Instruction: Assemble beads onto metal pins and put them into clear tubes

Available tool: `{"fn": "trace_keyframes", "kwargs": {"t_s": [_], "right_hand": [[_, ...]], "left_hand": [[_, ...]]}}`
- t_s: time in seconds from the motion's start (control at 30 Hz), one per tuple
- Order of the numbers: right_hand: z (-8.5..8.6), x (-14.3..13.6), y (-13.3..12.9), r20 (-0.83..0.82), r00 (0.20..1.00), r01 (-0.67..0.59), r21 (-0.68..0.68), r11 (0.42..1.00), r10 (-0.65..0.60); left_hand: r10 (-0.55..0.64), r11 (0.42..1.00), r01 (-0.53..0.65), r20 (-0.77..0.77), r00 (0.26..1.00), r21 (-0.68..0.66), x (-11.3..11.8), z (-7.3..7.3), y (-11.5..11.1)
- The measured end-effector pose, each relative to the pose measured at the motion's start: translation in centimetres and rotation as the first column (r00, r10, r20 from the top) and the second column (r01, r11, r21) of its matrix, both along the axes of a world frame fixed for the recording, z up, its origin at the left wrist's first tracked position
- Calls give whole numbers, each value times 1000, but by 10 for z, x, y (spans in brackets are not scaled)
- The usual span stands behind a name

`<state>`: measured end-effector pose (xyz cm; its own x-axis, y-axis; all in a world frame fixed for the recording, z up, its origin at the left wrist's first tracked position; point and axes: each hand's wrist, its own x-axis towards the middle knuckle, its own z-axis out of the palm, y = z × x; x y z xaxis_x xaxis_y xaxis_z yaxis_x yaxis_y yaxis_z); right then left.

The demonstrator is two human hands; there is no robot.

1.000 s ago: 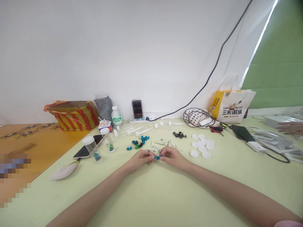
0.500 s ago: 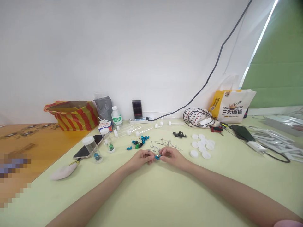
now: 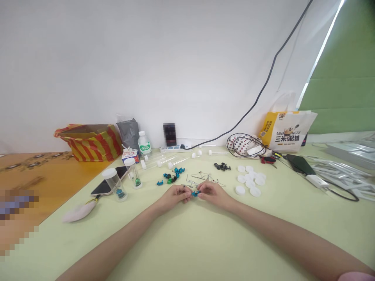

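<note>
Between the fingertips of both hands is a small blue metallic part [image 3: 195,193], its exact kind too small to make out. My left hand [image 3: 175,195] pinches it from the left, and my right hand [image 3: 213,194] pinches it from the right. Just beyond the fingers lie thin metal pins and rods [image 3: 202,176]. To their left sits a cluster of blue, green and black small parts [image 3: 173,176], with one blue piece [image 3: 159,182] apart from it. A group of black small parts [image 3: 222,167] lies further back on the right.
White round caps [image 3: 249,182] are spread right of my hands. Two clear capped tubes [image 3: 115,187] stand on the left by a phone [image 3: 101,188] and a pale fluffy item [image 3: 79,211]. Further clear tubes [image 3: 166,160], a bottle [image 3: 144,144] and a cable [image 3: 272,70] are at the back.
Both hands stay in nearly the same place, still pinching the small blue part, which appears slightly turned. Nothing else on the table has visibly moved.
</note>
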<state>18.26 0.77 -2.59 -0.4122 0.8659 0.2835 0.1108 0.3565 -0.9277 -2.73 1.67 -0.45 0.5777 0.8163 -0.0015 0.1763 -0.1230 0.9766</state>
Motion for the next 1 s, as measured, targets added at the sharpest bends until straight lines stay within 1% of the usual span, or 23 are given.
{"fn": "trace_keyframes", "kwargs": {"t_s": [0.07, 0.1, 0.17, 0.23, 0.3, 0.37, 0.43, 0.5, 0.57, 0.67, 0.77, 0.83, 0.9, 0.97, 1.0], "right_hand": [[1, 0, -2, 6, 1000, 7, 26, 1000, -7], [2, -1, -4, 18, 1000, 15, 61, 998, -16], [4, -1, -8, 82, 995, 40, 187, 982, -56], [5, -2, -12, 177, 980, 30, 334, 942, -94], [6, -1, -13, 249, 961, -1, 445, 896, -122], [5, -1, -13, 289, 945, -16, 511, 859, -155], [4, 0, -11, 306, 932, -7, 548, 837, -192], [3, 1, -10, 309, 928, -2, 564, 826, -209], [2, 1, -10, 303, 931, 0, 562, 827, -206], [2, 2, -9, 277, 939, 27, 533, 846, -204], [2, 2, -9, 232, 944, 97, 483, 870, -234], [1, 2, -8, 201, 944, 149, 447, 882, -261], [1, 2, -7, 170, 943, 195, 413, 890, -285], [3, 2, -8, 144, 947, 212, 397, 893, -289], [4, 3, -8, 138, 951, 202, 403, 893, -278]], "left_hand": [[12, 1000, -12, -3, 1000, -1, 0, 0, 0], [15, 1000, -15, -4, 1000, -1, 0, 1, 0], [11, 1000, -11, -7, 1000, 1, 1, 2, -1], [11, 1000, -11, -11, 1000, 6, 1, 4, -2], [13, 1000, -13, -10, 1000, 14, 3, 5, -4], [15, 1000, -14, -7, 1000, 26, 4, 6, -7], [10, 999, -10, -9, 1000, 39, 5, 8, -10], [5, 999, -3, -21, 1000, 54, 6, 10, -13], [1, 997, 2, -40, 999, 81, 7, 13, -16], [-2, 988, 13, -71, 997, 155, 6, 18, -19], [-28, 968, 58, -126, 992, 244, 3, 24, -19], [-41, 947, 93, -171, 984, 309, 0, 28, -17], [-26, 917, 106, -207, 978, 386, -3, 31, -14], [50, 873, 72, -234, 971, 483, -6, 33, -7], [101, 841, 53, -253, 962, 538, -8, 33, -2]]}}
